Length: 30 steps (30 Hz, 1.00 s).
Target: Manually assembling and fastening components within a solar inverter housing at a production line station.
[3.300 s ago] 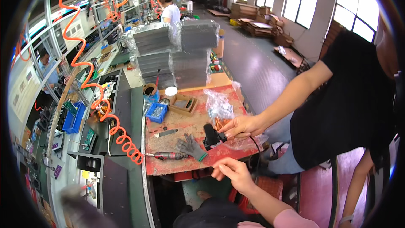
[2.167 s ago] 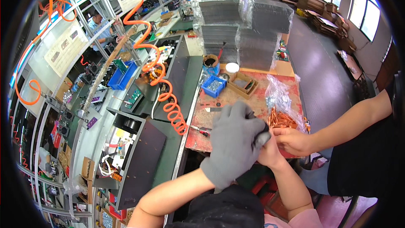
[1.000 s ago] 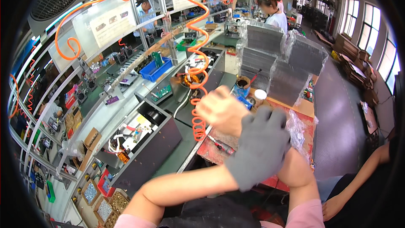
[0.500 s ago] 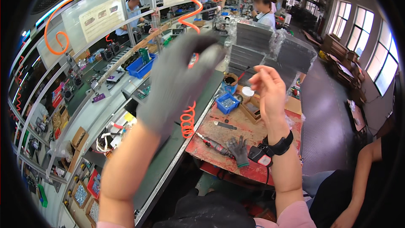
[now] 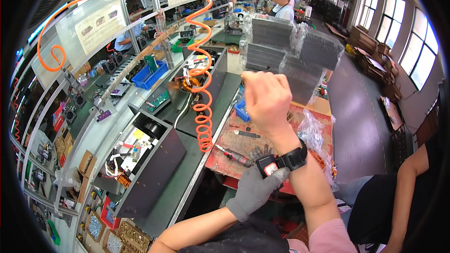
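Note:
My left hand (image 5: pixel 255 191), in a grey glove, is closed on the black wrist-worn device (image 5: pixel 269 166) with a red and white face, its thumb along the lower edge. The device's black strap (image 5: pixel 294 158) circles my right wrist. My bare right hand (image 5: pixel 267 100) is curled into a fist over the red worktable (image 5: pixel 229 137), its palm side partly hidden. Beneath my forearms lie a red and black handheld power tool (image 5: pixel 233 155) and a second grey glove (image 5: pixel 258 152), partly covered. A dark flat blade-like piece (image 5: pixel 246 134) rests farther back.
An orange coiled hose (image 5: pixel 203 126) hangs left of my right hand. Open-topped metal housings with wiring (image 5: pixel 152 173) stand on the bench at left. Plastic-wrapped dark panels (image 5: pixel 272 33) are stacked beyond the table. Another person's arm (image 5: pixel 407 192) is close at right.
My gloved left hand has come down from high in front to the device on my right wrist. My right hand has swung left and curled into a fist. The view has shifted slightly.

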Each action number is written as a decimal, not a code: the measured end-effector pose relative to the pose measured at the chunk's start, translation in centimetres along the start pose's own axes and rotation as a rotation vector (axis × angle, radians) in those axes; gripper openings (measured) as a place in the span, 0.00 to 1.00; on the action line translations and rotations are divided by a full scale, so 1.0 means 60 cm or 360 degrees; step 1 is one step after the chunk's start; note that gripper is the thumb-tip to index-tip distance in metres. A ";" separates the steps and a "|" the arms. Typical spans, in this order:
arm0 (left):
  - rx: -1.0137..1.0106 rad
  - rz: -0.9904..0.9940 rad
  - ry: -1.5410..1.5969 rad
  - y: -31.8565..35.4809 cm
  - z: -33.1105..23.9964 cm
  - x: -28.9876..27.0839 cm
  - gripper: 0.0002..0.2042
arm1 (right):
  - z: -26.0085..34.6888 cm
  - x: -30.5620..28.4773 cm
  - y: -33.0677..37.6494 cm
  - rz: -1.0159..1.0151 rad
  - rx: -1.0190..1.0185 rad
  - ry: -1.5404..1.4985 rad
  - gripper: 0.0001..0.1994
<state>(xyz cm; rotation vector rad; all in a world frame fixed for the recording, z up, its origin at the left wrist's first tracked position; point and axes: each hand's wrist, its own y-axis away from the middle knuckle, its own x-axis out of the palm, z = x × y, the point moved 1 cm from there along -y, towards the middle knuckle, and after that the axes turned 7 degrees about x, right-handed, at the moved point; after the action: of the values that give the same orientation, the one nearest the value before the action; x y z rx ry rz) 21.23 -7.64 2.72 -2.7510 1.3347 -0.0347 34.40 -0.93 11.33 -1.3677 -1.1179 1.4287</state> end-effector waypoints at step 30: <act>0.0694 0.1060 -0.0525 0.087 0.069 -0.073 0.24 | 0.303 -0.160 0.084 0.0742 -0.0344 -0.1439 0.07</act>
<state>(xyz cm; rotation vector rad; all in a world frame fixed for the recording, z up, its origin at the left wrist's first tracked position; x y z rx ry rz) 14.65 -7.15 -1.81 -1.7743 1.7970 0.1456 16.75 -12.34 8.93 -1.1713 -1.6025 2.4627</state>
